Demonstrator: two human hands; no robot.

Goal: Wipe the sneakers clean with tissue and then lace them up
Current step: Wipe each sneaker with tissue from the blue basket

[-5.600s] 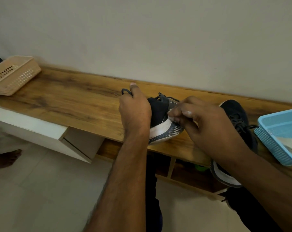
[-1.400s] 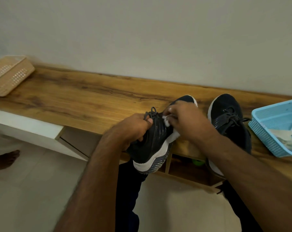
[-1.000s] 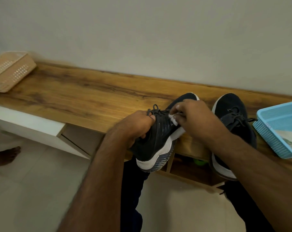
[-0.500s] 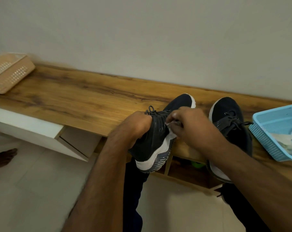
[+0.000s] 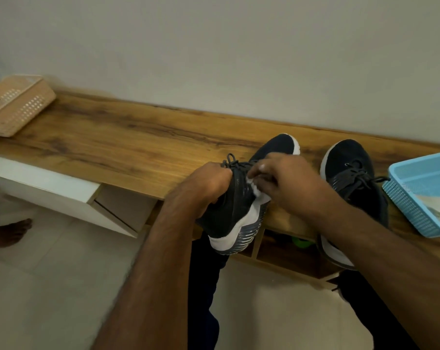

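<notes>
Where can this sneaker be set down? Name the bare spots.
Bare: the wooden bench between the tan basket and the held sneaker. Crowded: the right end, with the second sneaker beside the blue basket.

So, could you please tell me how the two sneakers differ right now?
The held sneaker is tilted on its side, gripped by the left hand while the right hand presses tissue against it; the other sneaker rests upright and untouched on the bench. Both are dark with white soles.

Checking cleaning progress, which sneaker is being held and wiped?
The left sneaker, gripped by the left hand, tissue pressed by the right hand. The right sneaker sits untouched.
</notes>
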